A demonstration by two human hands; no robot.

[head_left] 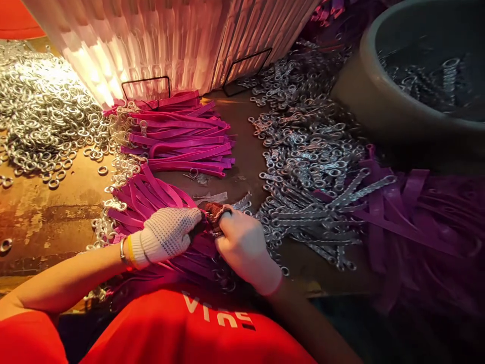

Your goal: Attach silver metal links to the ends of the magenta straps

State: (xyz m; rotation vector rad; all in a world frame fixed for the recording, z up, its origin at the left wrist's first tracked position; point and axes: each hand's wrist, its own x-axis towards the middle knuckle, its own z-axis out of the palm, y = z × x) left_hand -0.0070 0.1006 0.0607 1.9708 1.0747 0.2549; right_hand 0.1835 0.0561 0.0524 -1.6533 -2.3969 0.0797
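Note:
My left hand (170,232), in a white dotted glove, is closed with its fingers pinched together over the purple straps. My right hand (242,242) is bare over most of its back and closed right beside it. A short bit of purple strap (205,213) shows between the two hands. Some reddish-brown cloth (214,210) sits at the right fingertips; whether it is worn or held I cannot tell. The fingers hide most of what they grip. Beneath and left of the hands lies a fanned bundle of purple straps (159,194) with metal links at their left ends.
Beyond lies another bundle of purple straps (189,136), against a ribbed translucent panel (159,45). Loose metal rings (45,111) are heaped at left. A pile of twisted metal links (310,146) spreads at right, below a large grey tub (356,96). More purple straps (413,217) lie far right.

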